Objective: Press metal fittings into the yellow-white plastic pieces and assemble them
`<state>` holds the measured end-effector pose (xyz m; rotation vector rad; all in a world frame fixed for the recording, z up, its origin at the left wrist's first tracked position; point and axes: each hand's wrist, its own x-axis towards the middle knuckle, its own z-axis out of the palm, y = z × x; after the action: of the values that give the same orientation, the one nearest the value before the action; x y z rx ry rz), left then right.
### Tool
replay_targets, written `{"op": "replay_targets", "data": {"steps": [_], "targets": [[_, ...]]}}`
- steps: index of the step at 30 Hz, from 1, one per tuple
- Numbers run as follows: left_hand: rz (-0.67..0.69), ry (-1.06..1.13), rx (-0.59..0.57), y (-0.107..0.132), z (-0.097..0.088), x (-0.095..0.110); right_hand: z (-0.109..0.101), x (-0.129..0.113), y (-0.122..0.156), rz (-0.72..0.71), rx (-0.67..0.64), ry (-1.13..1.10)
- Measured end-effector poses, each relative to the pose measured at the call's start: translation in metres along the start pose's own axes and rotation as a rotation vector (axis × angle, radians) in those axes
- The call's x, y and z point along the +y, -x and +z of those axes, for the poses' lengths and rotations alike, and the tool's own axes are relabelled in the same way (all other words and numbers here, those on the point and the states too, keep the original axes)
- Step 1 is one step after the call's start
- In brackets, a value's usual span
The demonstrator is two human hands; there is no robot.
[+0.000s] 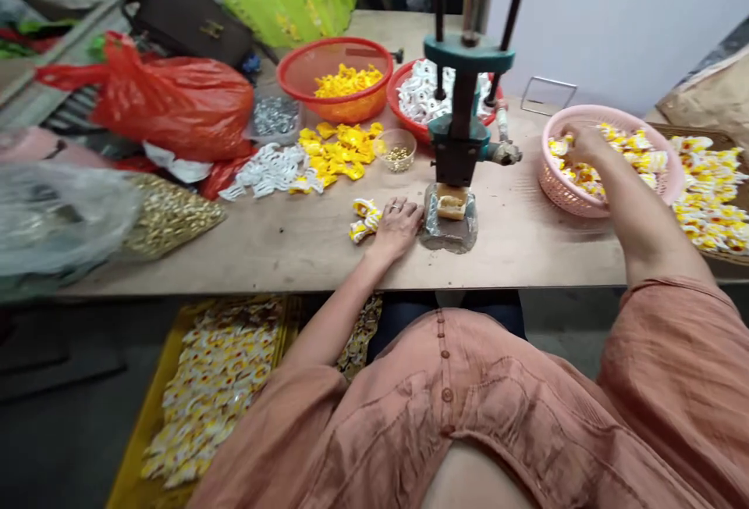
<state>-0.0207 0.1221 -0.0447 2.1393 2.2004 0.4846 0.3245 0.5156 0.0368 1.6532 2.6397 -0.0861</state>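
Observation:
My left hand (401, 226) lies flat on the table, fingers stretched toward the base of a small press (459, 158). Beside its thumb side are a few yellow-and-white plastic pieces (364, 220). Under the press head, a small tan block (452, 204) sits on the base. My right hand (579, 144) reaches into a pink basket (553, 181) among many yellow-and-white pieces (635, 146). Its fingertips point down and are blurred and partly hidden, so whether they grip a piece cannot be made out.
Behind my left hand lie loose yellow parts (342, 151), white parts (272, 171) and a clear cup (398, 151) of small brass-coloured bits. Red baskets (336, 113) stand farther back. A red plastic bag (175, 107) is at left. More pieces fill a tray (711, 197) at right.

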Motion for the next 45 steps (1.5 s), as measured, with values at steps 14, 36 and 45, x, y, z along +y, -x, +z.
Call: {"op": "replay_targets", "data": {"steps": [14,36,45], "targets": [[-0.160,-0.028,0.051,0.032,-0.022,-0.080,-0.023,-0.002,-0.007,0.273,0.395,-0.283],[-0.028,1.357,0.151,0.024,0.009,0.088,0.071,-0.196,0.242,-0.069,-0.448,-1.774],[-0.274,1.494,0.206,0.015,0.024,0.066,0.111,-0.221,0.232,-0.405,0.355,-1.009]]}}
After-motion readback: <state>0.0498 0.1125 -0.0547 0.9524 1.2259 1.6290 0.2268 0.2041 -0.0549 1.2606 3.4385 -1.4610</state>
